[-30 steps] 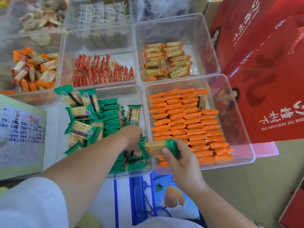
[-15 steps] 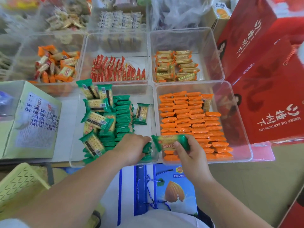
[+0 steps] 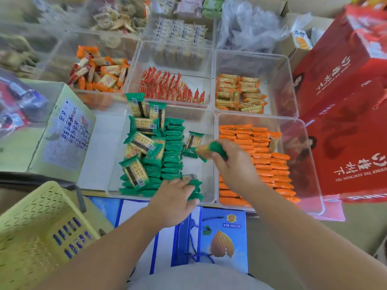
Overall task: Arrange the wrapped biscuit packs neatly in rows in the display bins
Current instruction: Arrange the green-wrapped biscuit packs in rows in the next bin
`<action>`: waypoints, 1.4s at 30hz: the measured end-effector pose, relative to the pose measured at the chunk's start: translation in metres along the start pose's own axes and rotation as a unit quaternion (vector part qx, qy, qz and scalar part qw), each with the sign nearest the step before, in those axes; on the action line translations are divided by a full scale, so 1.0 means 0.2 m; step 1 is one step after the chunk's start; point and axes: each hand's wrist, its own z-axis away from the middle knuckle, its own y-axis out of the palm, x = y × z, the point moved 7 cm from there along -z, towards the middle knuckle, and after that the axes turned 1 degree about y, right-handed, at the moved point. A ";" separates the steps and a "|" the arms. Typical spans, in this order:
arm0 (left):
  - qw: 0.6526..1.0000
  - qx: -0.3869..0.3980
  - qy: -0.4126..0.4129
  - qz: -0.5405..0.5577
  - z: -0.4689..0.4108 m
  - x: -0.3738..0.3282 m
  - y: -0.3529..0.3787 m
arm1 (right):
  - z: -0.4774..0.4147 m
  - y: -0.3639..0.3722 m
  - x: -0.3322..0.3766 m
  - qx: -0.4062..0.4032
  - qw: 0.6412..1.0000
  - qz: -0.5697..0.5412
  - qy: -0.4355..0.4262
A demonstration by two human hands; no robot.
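Fingers (image 3: pixel 230 148) pinching green pack (image 3: pixel 206 151), right hand (image 3: pixel 236 166) now farther over bin (image 3: pixel 200 166)

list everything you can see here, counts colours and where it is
green packs: many, green, near left bin
held pack: one, green, in right hand over that bin
orange packs: many, orange, near right bin, rows
red packs: one row, red, far middle bin
tan packs: many, tan-orange, far right bin
clear bins: several, clear, mid view
red boxes: at least two, red, right
basket: one, yellow, lower left
left hand: one, on front green packs
right hand: one, grips held pack
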 end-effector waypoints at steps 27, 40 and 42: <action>0.991 -0.092 -0.047 -0.088 0.09 0.31 -0.10 | -0.09 0.77 -0.13 0.390 0.874 0.136 0.257; 0.994 -0.025 0.043 -0.094 -0.02 0.28 -0.02 | 0.01 0.74 -0.19 0.278 0.852 -0.144 0.419; 0.995 -0.014 0.062 -0.079 -0.04 0.26 -0.01 | -0.02 0.74 -0.20 0.265 0.853 -0.163 0.419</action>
